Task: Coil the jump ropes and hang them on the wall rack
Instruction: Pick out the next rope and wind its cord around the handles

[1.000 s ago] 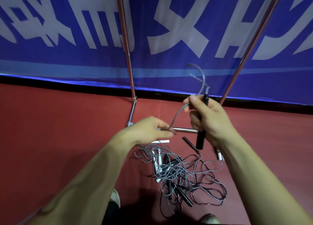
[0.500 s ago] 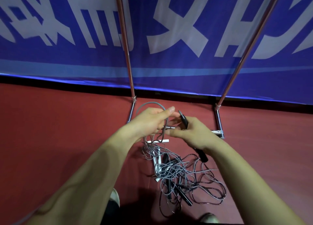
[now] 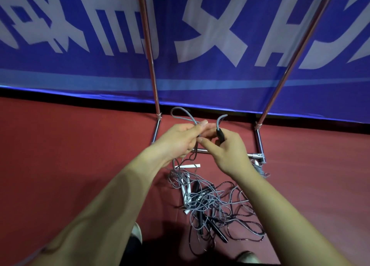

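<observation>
Down at the person's feet, a shoe toe [image 3: 137, 231] showed at the bottom edge. Just ahead of it the tangle of jump ropes [image 3: 210, 203] lay on the red floor [image 3: 60, 155], with grey and dark cords looped over black and white handles (how many ropes made up the heap could not be told).

Above the tangle the two hands were close together, almost touching. The right hand [image 3: 228, 149] gripped a black handle [image 3: 220, 136], whose long axis stood near upright and leaned slightly away. A short run of grey cord [image 3: 218, 122] curved out of the handle's top. The left hand [image 3: 178, 139] pinched the same cord, it seemed, between thumb and fingers, with a small loop standing up past its knuckles. From under that hand the cord dropped straight into the heap.

The slack to be gathered therefore lay below the hands and back toward the person. The left hand was the nearer one to draw it up, while the right held the handle as the anchor for each turn.

Beyond the hands stood the rack base [image 3: 258, 143] and its two metal uprights [image 3: 152, 65]. Any hanging bar was out of view above. A blue banner [image 3: 80, 69] hung behind.
</observation>
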The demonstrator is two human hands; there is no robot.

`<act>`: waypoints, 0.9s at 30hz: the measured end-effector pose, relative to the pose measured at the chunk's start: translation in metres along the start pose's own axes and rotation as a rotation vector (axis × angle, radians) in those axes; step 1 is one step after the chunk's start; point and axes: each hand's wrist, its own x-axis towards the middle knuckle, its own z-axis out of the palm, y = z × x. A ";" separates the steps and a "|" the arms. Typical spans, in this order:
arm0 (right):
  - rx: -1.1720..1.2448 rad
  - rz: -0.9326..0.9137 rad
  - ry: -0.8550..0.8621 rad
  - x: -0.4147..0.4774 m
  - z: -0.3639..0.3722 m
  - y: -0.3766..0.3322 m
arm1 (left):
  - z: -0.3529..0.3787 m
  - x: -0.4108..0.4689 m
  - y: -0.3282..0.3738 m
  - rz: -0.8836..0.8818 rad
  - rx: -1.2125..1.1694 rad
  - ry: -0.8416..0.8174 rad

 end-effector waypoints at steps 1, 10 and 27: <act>-0.029 -0.023 0.001 0.000 0.000 0.000 | -0.001 0.001 0.000 -0.002 0.007 0.009; 0.485 0.232 0.118 0.011 -0.019 -0.019 | -0.017 0.007 -0.020 0.000 0.486 0.018; 1.311 0.270 0.010 0.011 -0.052 -0.057 | -0.007 0.001 -0.034 -0.146 0.745 -0.235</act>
